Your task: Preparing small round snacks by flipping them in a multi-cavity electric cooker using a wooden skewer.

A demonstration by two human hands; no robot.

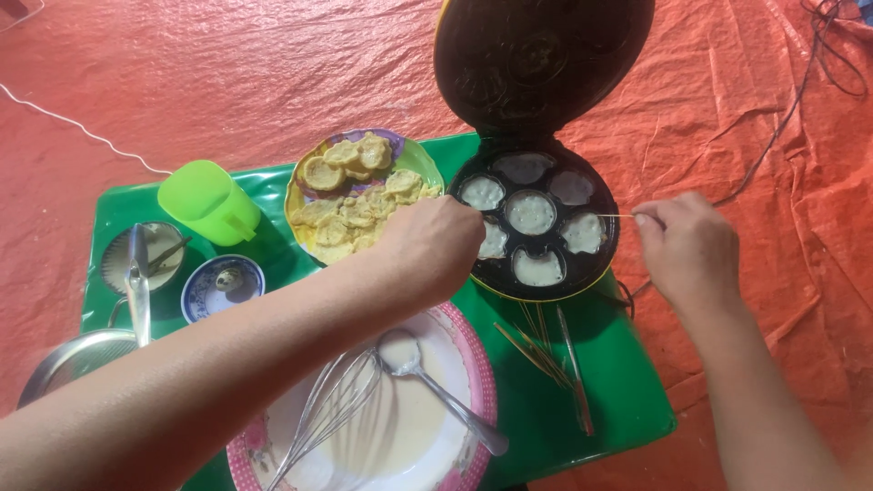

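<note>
An open round cake maker stands on a green mat, its wells filled with pale batter and its dark lid tipped up behind. My left hand hovers closed at the maker's left edge, over a batter-filled well; what it holds is hidden. My right hand pinches a thin wooden skewer whose tip points at the right-hand well. A plate of small golden cakes sits left of the maker.
A pink-rimmed bowl of batter with a whisk and spoon lies near me. Loose skewers, a green jug, a small blue bowl, a metal sieve and a red sheet surround them.
</note>
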